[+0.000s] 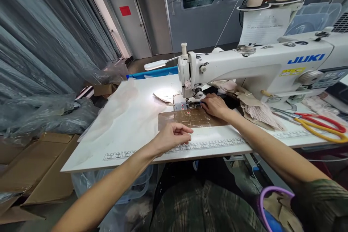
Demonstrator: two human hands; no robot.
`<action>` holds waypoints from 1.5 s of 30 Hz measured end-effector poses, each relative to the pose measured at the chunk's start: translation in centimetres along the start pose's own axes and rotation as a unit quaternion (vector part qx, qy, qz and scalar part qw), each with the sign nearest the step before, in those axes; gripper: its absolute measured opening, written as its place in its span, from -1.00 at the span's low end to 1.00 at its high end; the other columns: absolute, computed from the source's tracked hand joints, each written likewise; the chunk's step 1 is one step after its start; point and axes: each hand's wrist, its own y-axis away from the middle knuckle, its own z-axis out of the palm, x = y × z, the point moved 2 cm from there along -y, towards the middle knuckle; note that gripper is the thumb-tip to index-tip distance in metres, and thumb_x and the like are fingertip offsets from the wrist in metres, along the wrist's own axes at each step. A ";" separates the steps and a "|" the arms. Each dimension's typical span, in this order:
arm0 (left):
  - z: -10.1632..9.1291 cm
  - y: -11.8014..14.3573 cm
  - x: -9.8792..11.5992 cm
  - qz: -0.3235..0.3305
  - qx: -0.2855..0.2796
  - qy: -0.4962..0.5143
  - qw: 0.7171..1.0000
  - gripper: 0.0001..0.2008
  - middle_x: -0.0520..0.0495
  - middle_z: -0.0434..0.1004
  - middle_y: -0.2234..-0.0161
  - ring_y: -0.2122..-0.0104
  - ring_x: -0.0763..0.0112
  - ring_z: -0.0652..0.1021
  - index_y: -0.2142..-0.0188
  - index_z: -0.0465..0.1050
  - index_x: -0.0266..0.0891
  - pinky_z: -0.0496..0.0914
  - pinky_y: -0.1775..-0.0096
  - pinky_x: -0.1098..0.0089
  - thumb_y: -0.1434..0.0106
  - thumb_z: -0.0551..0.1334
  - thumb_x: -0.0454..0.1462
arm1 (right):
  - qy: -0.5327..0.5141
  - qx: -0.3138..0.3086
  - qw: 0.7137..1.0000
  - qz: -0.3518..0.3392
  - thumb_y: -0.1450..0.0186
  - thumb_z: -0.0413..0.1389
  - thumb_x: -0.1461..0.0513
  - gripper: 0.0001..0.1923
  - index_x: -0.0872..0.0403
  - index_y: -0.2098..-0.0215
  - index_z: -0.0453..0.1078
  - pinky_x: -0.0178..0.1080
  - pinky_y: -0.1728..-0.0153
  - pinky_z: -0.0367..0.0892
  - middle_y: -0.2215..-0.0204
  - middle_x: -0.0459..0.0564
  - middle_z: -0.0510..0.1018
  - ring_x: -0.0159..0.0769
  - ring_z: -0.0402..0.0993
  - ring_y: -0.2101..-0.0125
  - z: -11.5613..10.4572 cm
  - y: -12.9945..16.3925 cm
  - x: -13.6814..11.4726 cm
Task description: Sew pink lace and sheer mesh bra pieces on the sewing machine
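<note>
A white JUKI sewing machine [233, 65] stands on the white table, its needle and presser foot above a metal plate [179, 106]. My right hand [216, 106] lies just right of the presser foot, its fingers together on a piece of black fabric [230, 100]. Part of that fabric is hidden under the hand. My left hand [174, 136] hovers over the front of the table, near a brown plate [176, 119]. Its thumb and forefinger are slightly apart, the other fingers curled, and I see nothing between them.
Beige and lace fabric pieces [257, 110] lie under the machine arm. Red-handled scissors [326, 119] and yellow-handled scissors [317, 130] rest at the right. A small beige piece [162, 98] lies left of the needle. A printed ruler [206, 145] runs along the table's front edge; cardboard boxes [40, 166] stand left.
</note>
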 end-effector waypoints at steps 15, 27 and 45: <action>-1.1 -0.4 0.5 0.338 0.019 -0.201 0.919 -0.88 -0.20 0.56 0.02 -0.02 0.20 0.54 0.38 0.54 -0.19 0.39 -0.10 0.16 -0.25 0.25 -0.25 | -0.558 -0.067 0.827 0.035 -0.41 -0.11 -0.12 -0.56 0.05 0.30 0.25 -0.34 0.55 0.12 0.55 -0.14 0.40 -0.42 0.24 0.58 -1.2 9.5 -3.9; -1.3 -1.1 0.3 0.340 0.015 -0.194 0.920 -0.93 -0.21 0.55 -0.01 -0.02 0.18 0.54 0.40 0.58 -0.19 0.42 -0.06 0.17 -0.19 0.30 -0.30 | -0.410 -0.036 0.911 -0.015 -0.43 -0.15 -0.08 -0.48 0.08 0.41 0.40 -0.29 0.48 0.10 0.59 -0.09 0.40 -0.38 0.25 0.56 -0.9 8.6 -4.6; -4.3 -3.6 2.2 0.305 -0.039 -0.119 0.944 -0.86 -0.17 0.60 0.16 0.13 0.31 0.58 0.43 0.50 -0.26 0.46 0.06 0.26 -0.18 0.37 -0.24 | -0.418 0.056 0.888 -0.182 -0.28 0.10 0.28 -0.77 0.09 0.08 0.33 -0.38 0.53 0.21 0.49 -0.13 0.44 -0.44 0.30 0.55 -0.9 3.3 -4.3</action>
